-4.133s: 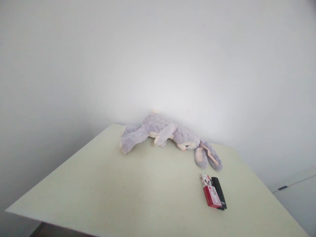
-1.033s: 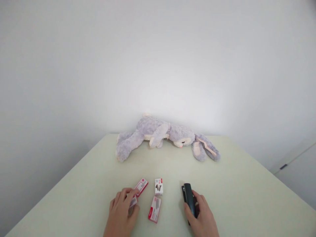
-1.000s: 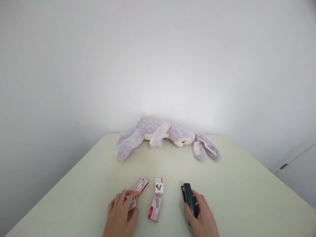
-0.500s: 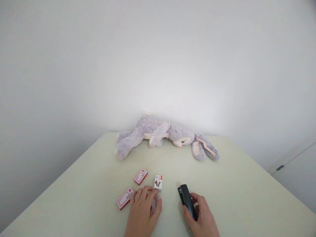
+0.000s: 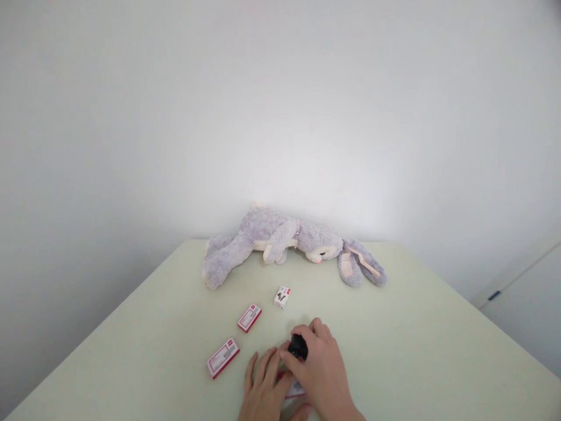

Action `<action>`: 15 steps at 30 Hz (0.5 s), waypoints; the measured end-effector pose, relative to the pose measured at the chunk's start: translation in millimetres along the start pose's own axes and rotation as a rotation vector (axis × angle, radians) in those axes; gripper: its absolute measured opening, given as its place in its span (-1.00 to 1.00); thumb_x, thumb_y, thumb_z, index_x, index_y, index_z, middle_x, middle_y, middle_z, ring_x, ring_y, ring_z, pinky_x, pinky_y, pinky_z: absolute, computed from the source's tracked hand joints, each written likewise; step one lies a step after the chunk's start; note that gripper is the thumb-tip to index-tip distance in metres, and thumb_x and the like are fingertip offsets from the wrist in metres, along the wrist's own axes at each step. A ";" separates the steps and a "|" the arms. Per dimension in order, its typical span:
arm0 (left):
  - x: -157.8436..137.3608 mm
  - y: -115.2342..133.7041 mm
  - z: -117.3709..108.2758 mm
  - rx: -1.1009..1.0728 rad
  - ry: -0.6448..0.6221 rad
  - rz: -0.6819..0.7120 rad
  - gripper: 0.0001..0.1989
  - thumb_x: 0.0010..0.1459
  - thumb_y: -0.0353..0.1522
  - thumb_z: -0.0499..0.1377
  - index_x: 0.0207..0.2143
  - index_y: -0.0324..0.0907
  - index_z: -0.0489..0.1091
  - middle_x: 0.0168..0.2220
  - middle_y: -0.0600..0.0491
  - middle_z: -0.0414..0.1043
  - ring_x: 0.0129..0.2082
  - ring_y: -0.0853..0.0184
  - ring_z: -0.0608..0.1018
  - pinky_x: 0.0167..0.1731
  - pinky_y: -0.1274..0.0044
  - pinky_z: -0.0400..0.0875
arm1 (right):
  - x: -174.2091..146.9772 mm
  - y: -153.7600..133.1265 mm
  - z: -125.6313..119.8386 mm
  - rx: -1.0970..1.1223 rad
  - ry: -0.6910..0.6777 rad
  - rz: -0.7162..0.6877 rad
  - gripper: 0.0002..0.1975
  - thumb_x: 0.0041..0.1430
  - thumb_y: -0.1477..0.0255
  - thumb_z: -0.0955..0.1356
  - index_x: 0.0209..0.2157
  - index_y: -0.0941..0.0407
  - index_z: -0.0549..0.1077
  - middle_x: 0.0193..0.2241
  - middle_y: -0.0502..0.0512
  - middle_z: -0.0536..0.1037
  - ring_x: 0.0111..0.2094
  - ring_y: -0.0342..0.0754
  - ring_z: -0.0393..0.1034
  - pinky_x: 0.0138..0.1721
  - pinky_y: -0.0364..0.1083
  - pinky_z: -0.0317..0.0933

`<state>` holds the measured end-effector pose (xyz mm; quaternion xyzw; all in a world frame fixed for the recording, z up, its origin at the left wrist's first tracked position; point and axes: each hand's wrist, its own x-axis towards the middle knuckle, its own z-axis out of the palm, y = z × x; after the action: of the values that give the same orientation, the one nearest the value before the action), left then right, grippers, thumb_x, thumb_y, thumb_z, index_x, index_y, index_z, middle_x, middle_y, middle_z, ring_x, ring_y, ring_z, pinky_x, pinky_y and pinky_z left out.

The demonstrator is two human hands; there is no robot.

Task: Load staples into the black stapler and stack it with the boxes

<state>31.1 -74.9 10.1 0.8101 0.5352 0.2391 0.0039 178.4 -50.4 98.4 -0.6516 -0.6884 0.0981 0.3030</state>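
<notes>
My right hand [image 5: 322, 368] is closed around the black stapler [image 5: 298, 347], which shows only its dark end between thumb and fingers. Close against it, my left hand [image 5: 265, 383] reaches over a white pack with red edges [image 5: 294, 390]. The fingers lie along the pack's far left side and the thumb is on its near side. Both hands hide most of this pack, so its kind is unclear. Beyond the hands, a small white box with a staple-remover-like picture [image 5: 282, 297] rests on the table, touched by neither hand.
Two flat red-and-white boxes lie left of my hands: a nearer box [image 5: 223, 357] and a farther box [image 5: 249, 318]. A lilac plush rabbit [image 5: 267, 228] lies on its side along the pale green table's [image 5: 394, 327] back edge, against the white wall [image 5: 280, 117].
My right hand has brought the stapler leftward to my left hand and turned it end-on. My left hand has shifted slightly right and nearer. The small white box now sits farther away, rotated.
</notes>
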 end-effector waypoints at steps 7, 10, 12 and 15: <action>-4.7 -21.2 -7.4 -0.006 -0.093 -0.048 -0.22 -0.11 -0.19 0.43 0.22 0.25 0.35 0.34 0.07 0.29 0.28 -0.05 0.38 0.34 -0.11 -0.08 | 12.6 -5.9 -3.1 0.355 0.097 0.061 -0.94 0.12 0.35 0.39 -0.38 0.03 0.51 -0.44 -0.03 0.42 -0.37 -0.04 0.35 -0.31 -0.11 0.22; -4.6 -35.8 -20.2 -0.041 -0.185 0.009 -0.16 -0.05 -0.28 0.38 0.29 0.32 0.23 0.39 0.10 0.16 0.31 -0.03 0.36 0.31 -0.11 0.06 | 10.4 31.9 -19.9 0.656 0.198 0.256 -0.69 0.21 0.13 0.34 -0.26 0.07 0.53 -0.47 -0.03 0.42 -0.47 -0.07 0.29 -0.45 -0.12 0.20; -4.2 -43.7 -25.7 -0.071 -0.246 0.060 -0.20 0.01 -0.33 0.32 0.29 0.34 0.21 0.40 0.10 0.14 0.31 0.01 0.36 0.29 -0.07 0.14 | 2.2 62.7 -27.2 0.759 0.223 0.417 -0.55 0.22 0.01 0.31 -0.14 0.09 0.51 -0.42 -0.02 0.48 -0.54 -0.11 0.27 -0.52 -0.11 0.19; -4.5 -49.9 -27.4 -0.104 -0.234 0.055 -0.39 0.06 -0.39 0.26 0.16 0.26 0.38 0.38 0.10 0.19 0.32 0.08 0.35 0.30 -0.03 0.15 | -18.6 102.8 -29.1 0.753 0.153 0.568 -0.37 0.18 -0.12 0.30 0.02 0.10 0.44 -0.58 -0.12 0.37 -0.63 -0.09 0.23 -0.60 -0.11 0.15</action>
<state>-24.2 -64.3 19.6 0.8456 0.4956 0.1704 0.1016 279.7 -62.2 61.7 -0.6643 -0.3753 0.3716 0.5290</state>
